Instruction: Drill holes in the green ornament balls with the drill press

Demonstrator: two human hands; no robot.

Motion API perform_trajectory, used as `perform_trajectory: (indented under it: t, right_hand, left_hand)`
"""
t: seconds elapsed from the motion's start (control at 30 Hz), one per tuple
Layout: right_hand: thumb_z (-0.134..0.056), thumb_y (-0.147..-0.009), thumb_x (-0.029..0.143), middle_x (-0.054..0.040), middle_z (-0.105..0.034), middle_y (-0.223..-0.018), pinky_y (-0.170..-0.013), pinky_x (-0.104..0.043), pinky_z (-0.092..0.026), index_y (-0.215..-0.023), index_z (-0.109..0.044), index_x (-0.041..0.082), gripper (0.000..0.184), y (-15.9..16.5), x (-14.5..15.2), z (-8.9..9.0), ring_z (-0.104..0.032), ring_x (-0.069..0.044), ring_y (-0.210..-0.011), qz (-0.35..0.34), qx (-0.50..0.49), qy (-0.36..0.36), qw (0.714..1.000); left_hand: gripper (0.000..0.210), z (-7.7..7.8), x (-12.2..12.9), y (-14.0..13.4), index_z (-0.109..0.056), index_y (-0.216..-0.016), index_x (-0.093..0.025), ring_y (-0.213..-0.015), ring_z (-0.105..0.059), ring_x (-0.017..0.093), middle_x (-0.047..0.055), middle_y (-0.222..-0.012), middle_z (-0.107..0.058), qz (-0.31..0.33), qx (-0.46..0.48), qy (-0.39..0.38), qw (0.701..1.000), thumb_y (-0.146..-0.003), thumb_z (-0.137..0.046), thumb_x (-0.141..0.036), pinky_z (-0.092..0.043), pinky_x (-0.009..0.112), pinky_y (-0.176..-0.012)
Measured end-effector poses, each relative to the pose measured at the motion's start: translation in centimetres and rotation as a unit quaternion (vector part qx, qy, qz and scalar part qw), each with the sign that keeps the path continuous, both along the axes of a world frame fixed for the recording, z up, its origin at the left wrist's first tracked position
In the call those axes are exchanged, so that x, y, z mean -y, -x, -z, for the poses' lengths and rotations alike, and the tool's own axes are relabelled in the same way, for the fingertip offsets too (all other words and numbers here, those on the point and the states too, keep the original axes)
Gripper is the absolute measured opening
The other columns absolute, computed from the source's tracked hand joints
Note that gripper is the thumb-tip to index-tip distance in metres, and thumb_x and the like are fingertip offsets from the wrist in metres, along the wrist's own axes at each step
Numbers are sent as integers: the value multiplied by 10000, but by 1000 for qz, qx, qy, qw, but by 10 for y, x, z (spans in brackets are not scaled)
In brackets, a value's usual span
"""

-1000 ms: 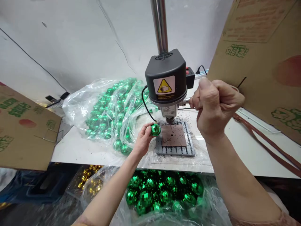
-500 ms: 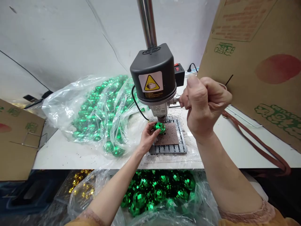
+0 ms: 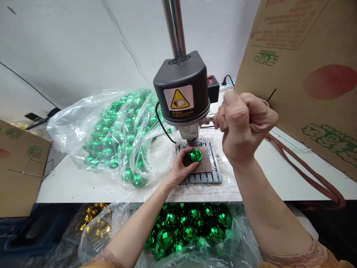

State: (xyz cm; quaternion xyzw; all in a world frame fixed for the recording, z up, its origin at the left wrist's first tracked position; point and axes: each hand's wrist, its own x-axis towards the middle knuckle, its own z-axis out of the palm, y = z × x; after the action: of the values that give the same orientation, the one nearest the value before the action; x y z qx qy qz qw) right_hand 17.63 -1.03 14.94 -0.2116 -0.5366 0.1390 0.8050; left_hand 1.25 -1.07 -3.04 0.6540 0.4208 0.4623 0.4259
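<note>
A shiny green faceted ball (image 3: 195, 155) sits under the chuck (image 3: 192, 142) of a small black-topped drill press (image 3: 181, 87). Thumb and fingers of my left hand (image 3: 181, 165) close around its left side. The ball rests over a brown board (image 3: 205, 159) on the slotted metal base (image 3: 216, 175). Dark shavings are scattered about the base. My right hand (image 3: 245, 124) is a fist at the right of the drill head, gripping the feed handle (image 3: 212, 117); most of that handle is hidden by the fingers.
A clear plastic bag of green balls (image 3: 119, 126) lies on the white table (image 3: 69, 186) at left. More green balls (image 3: 189, 230) fill a bag below the table edge. Cardboard boxes (image 3: 306, 85) flank both sides. A brown strap (image 3: 304, 167) lies at right, gold balls (image 3: 93, 216) lower left.
My left hand has moved slightly right and toward me with the ball, which now sits turned beneath the chuck. My right fist remains almost still on the handle.
</note>
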Motion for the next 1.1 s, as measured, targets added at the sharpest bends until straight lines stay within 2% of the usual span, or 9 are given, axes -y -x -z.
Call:
perform_trajectory:
  t: [0.27, 0.63, 0.8, 0.97, 1.1]
  right_hand:
    - [-580, -915, 245, 43, -263, -502, -471, -289, -219, -538, -300, 184, 474, -1, -1, 0, -322, -40, -451, -27, -21, 0, 999]
    - [-570, -906, 253, 45, -241, -464, -453, -311, -231, -516, -253, 189, 506, 5, 2, 18, -241, -52, -435, 29, -29, -27, 999]
    - [-580, -874, 198, 47, -223, -486, -457, -302, -212, -534, -199, 178, 512, 4, 1, 26, -231, -48, -438, 15, -31, -63, 997]
    - [-587, -832, 124, 46, -201, -483, -443, -279, -215, -563, -154, 170, 512, 1, -1, 36, -235, -41, -422, 40, -12, -110, 993]
    - [-566, -835, 132, 44, -202, -493, -426, -275, -233, -579, -155, 176, 486, -1, -2, 42, -239, -39, -421, 52, 22, -124, 991]
  left_hand:
    - [508, -2, 3, -4, -558, -1201, -209, -1157, -633, 254, 87, -1182, -673, -13, 20, 7, 1000, -797, -811, -385, -485, 425, -1031]
    - [546, -4, 5, -5, -546, -1201, -200, -1186, -615, 261, 96, -1226, -656, -16, 23, 23, 999, -772, -832, -381, -459, 424, -1060]
    - [552, 0, 4, -4, -538, -1209, -200, -1230, -599, 267, 107, -1273, -642, -8, 34, 26, 999, -776, -832, -378, -444, 438, -1087]
    - [546, 3, 3, -3, -533, -1207, -205, -1239, -598, 273, 112, -1279, -641, 1, 36, 27, 999, -782, -829, -378, -442, 455, -1097]
    - [557, 5, 3, -2, -532, -1208, -203, -1237, -599, 273, 111, -1279, -638, -1, 41, 26, 999, -775, -838, -375, -442, 458, -1096]
